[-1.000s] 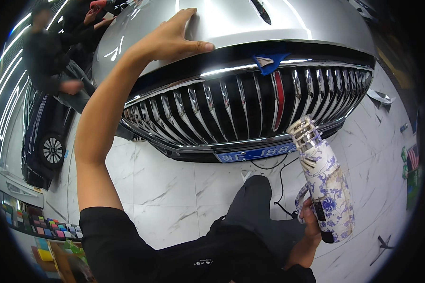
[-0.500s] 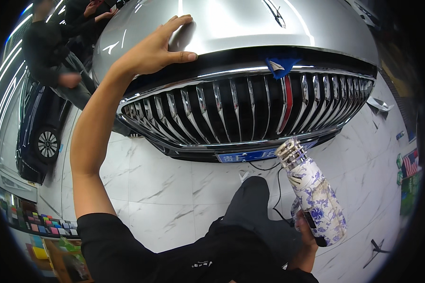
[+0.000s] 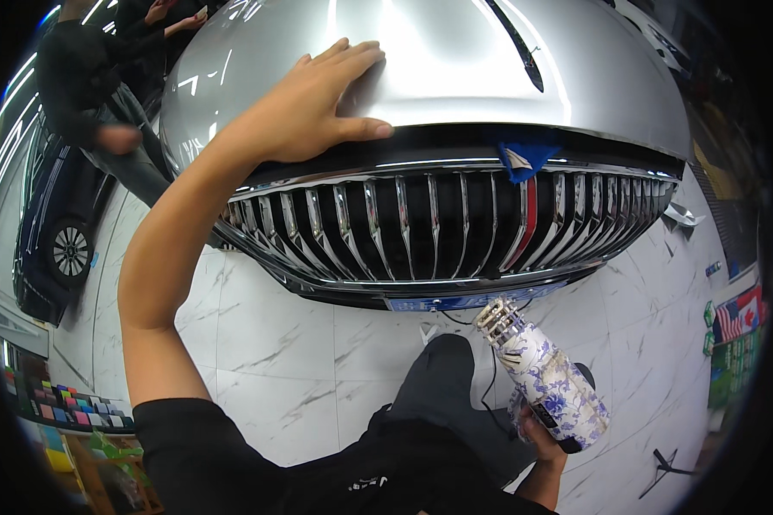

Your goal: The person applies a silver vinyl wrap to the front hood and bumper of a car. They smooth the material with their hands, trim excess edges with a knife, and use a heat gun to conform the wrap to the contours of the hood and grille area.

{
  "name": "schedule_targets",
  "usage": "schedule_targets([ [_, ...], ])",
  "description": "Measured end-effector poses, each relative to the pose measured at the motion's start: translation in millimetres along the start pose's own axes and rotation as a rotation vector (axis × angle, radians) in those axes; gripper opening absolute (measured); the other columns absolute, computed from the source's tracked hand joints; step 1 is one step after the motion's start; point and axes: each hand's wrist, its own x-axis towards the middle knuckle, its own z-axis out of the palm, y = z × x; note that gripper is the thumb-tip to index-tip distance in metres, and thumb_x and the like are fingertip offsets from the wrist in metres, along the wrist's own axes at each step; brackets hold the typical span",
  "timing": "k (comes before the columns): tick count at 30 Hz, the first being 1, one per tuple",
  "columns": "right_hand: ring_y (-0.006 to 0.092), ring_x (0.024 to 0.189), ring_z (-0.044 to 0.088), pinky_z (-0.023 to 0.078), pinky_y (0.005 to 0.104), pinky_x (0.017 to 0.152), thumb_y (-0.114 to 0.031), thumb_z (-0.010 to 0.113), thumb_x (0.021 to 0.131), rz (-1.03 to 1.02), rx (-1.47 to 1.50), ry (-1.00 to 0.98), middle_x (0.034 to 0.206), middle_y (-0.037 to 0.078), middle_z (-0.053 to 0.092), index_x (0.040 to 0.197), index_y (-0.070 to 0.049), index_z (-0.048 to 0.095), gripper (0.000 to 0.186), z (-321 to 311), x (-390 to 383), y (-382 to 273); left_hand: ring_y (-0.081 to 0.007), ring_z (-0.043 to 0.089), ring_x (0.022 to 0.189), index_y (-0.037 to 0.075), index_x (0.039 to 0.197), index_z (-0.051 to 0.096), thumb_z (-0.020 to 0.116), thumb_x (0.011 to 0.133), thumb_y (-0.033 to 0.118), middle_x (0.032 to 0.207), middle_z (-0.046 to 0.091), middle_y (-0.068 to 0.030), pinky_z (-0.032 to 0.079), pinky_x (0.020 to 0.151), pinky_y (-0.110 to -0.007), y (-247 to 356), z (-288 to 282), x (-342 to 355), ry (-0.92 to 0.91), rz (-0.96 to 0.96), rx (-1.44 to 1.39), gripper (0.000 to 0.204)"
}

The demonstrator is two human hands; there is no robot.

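Observation:
My left hand lies with its fingers spread on the front edge of a silver car hood, its thumb along the edge. Below is a chrome-slatted grille with one red slat. A crumpled blue piece of cloth or film hangs over the grille's upper rim. Low on the right, my right hand grips a heat gun covered in a white and blue floral pattern. Its metal nozzle points up and left toward the blue licence plate. Most of that hand's fingers are hidden by the tool.
A black cord hangs near the heat gun. People in dark clothes stand at the far left by a dark car. Colour samples sit at the lower left. A black stand is on the marble-patterned floor.
The view has shifted, so the car sits lower in it. My left hand shows slightly farther right on the hood edge. The heat gun appears lower and a little to the left.

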Motion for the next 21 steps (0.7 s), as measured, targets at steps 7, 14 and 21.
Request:
schedule_targets([
  [7, 0.0207, 0.067, 0.065, 0.054, 0.0317, 0.057, -0.012, 0.084, 0.084, -0.199, -0.252, 0.039, 0.097, 0.012, 0.071, 0.126, 0.001, 0.064, 0.049, -15.3, 14.2, 30.6, -0.0366, 0.024, 0.164, 0.013, 0.163, 0.045, 0.078, 0.095, 0.041, 0.171, 0.040, -0.0142, 0.017, 0.134, -0.055, -11.6, -9.2, -32.6, -0.007, -0.004, -0.141, 0.080],
  [14, 0.0172, 0.065, 0.060, 0.048, 0.0302, 0.057, -0.020, 0.082, 0.086, -0.127, -0.128, -0.035, 0.084, 0.009, 0.065, 0.107, 0.003, 0.067, 0.034, 22.2, 33.2, -10.5, -0.0322, 0.018, 0.166, 0.016, 0.163, 0.047, 0.082, 0.092, 0.027, 0.174, 0.038, -0.0070, 0.023, 0.133, -0.051, -47.8, -30.7, -97.0, -0.002, -0.219, -0.158, 0.080],
  [21, 0.0172, 0.067, 0.061, 0.050, 0.0313, 0.062, -0.018, 0.082, 0.088, -0.283, -0.463, -0.097, 0.086, 0.008, 0.066, 0.111, 0.000, 0.068, 0.032, 63.1, 55.6, -23.9, -0.0300, 0.025, 0.164, 0.019, 0.162, 0.050, 0.084, 0.090, 0.028, 0.170, 0.044, -0.0052, 0.023, 0.134, -0.051, -84.5, -39.8, -150.9, 0.057, -0.348, -0.191, 0.080],
])
